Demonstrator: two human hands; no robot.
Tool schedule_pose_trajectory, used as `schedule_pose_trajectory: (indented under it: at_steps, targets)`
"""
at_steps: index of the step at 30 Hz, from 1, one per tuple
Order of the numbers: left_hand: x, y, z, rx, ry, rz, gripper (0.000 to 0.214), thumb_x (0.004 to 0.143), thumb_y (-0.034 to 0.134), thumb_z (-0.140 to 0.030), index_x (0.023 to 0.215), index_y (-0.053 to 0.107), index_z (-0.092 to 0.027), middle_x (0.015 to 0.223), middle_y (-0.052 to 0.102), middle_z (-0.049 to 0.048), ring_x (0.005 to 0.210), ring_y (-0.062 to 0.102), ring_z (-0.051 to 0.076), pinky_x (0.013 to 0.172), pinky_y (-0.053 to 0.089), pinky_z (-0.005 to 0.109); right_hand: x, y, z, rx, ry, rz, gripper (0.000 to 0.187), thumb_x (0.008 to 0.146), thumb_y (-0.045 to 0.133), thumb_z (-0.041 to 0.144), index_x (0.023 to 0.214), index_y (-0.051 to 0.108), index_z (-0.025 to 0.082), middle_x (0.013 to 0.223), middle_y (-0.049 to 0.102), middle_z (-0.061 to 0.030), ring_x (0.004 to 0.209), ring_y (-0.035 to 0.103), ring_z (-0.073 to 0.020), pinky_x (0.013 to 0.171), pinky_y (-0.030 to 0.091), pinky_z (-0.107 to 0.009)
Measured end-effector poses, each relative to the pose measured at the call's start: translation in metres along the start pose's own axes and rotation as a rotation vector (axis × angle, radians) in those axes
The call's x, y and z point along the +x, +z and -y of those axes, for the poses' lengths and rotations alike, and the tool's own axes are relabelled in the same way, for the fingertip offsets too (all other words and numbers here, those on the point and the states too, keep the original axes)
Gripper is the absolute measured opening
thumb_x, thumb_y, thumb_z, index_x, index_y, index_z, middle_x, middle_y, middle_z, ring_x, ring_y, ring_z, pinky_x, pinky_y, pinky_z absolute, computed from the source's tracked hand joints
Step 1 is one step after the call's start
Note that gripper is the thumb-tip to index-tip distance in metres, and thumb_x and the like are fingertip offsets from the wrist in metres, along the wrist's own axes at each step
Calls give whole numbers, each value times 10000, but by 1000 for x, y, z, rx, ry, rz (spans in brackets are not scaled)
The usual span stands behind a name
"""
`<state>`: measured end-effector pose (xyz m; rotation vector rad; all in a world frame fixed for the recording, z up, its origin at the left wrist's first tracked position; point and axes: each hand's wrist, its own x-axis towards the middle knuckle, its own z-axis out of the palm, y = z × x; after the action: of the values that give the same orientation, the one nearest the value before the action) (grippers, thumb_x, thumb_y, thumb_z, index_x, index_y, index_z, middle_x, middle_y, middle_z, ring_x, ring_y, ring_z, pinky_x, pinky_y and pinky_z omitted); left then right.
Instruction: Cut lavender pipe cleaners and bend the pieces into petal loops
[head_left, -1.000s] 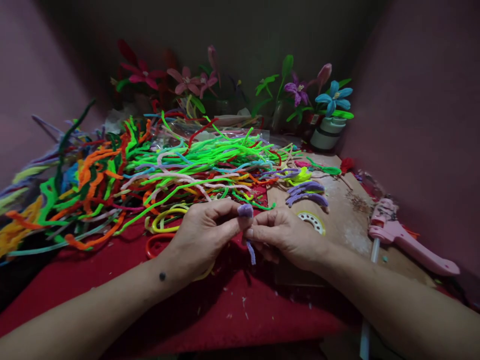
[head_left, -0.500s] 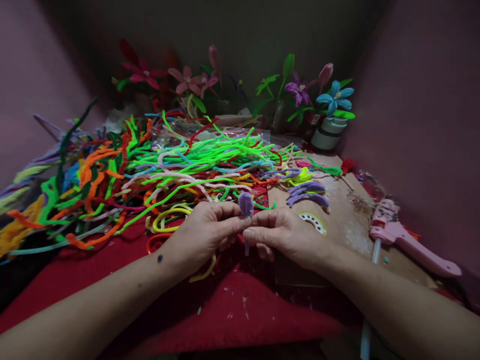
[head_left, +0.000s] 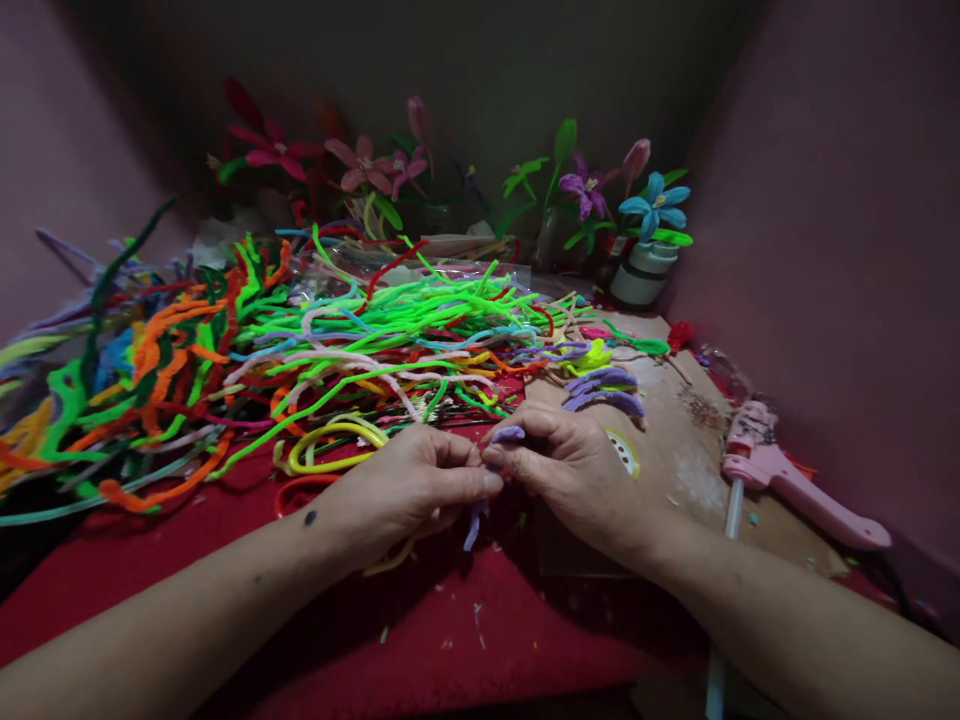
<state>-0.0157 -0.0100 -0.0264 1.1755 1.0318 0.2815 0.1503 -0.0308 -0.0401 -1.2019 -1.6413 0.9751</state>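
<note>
1. at the left, your colourful fuzzy stems [head_left: 176, 322] lay heaped on the red surface [head_left: 427, 640].
2. your left hand [head_left: 412, 475] was pinched closed on the purple piece [head_left: 508, 434], its lower end hanging beneath your fingertips.
3. your right hand [head_left: 592, 475] gripped its upper part between thumb and forefinger.
4. purple strips [head_left: 604, 390] (slightly curved) lay on the board [head_left: 667, 440].
5. your pink glue gun [head_left: 806, 492] rested farther right.

A pink glue gun [head_left: 759, 460] lies at the right of a brown board [head_left: 664, 420], its pale stick [head_left: 733, 512] pointing nearward. A white disc [head_left: 621, 454] rests on the board. Behind, a blue flower [head_left: 654, 203] shows above a jar [head_left: 639, 283]. Mixed pipe cleaners [head_left: 405, 310] spread over red cloth [head_left: 540, 650].
</note>
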Motion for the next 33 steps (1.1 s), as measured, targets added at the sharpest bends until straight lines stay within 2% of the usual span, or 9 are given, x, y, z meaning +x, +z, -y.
schedule_pose_trajectory:
  at_steps: [3, 8, 13, 16, 22, 27, 31, 33]
  targets:
    - [0, 1, -1, -9, -1, -41, 269, 694, 628, -332, 555, 489, -148, 391, 387, -65, 342, 251, 36, 376, 108, 206, -2, 1, -1, -74, -68, -58, 86, 786, 572, 204, 728, 634, 184, 733, 620, -11, 724, 558, -129, 672, 431, -246]
    - [0, 3, 2, -45, 28, -79, 261, 675, 636, -297, 526, 495, -135, 369, 381, -61, 342, 243, 30, 379, 100, 210, -4, 1, -2, -101, -129, -12, 91, 795, 566, 186, 726, 624, 178, 702, 603, -4, 681, 546, -114, 652, 425, -232]
    - [3, 1, 7, -170, -16, 7, 219, 697, 621, -302, 580, 531, -140, 366, 423, -50, 311, 255, 32, 357, 104, 202, -5, 0, -1, -95, -209, -73, 126, 799, 544, 157, 713, 633, 178, 676, 609, -7, 651, 546, -114, 634, 429, -243]
    - [4, 1, 5, -215, -50, 22, 240, 711, 615, -322, 577, 531, -142, 358, 430, -45, 285, 258, 29, 323, 103, 181, -3, 1, -1, 3, -109, -67, 94, 778, 555, 157, 747, 639, 187, 704, 621, -2, 671, 554, -118, 634, 436, -247]
    - [0, 1, -1, -224, -65, -5, 258, 749, 590, -321, 567, 546, -144, 338, 436, -46, 249, 267, 22, 280, 124, 144, 3, 2, 1, 315, 163, 74, 128, 705, 537, 104, 785, 590, 188, 652, 571, 34, 535, 497, -80, 513, 413, -212]
    - [1, -2, 2, -215, -32, -1, 282, 738, 603, -359, 572, 549, -138, 341, 437, -48, 255, 262, 22, 280, 142, 144, 4, 0, 8, 339, 211, 89, 156, 650, 490, 54, 719, 543, 183, 617, 530, 40, 532, 485, -80, 487, 396, -198]
    - [1, -4, 3, -187, -51, -6, 284, 725, 605, -378, 575, 536, -147, 336, 425, -52, 257, 261, 30, 283, 139, 151, 4, -1, 11, 298, 223, 65, 76, 699, 546, 153, 771, 557, 177, 625, 528, 31, 521, 475, -82, 454, 383, -199]
    - [1, -4, 4, -143, -66, -27, 259, 726, 595, -367, 591, 550, -152, 339, 433, -50, 256, 275, 39, 279, 140, 157, 5, 0, 9, 292, 250, 63, 99, 706, 582, 201, 799, 563, 175, 622, 531, 34, 495, 464, -76, 433, 370, -197]
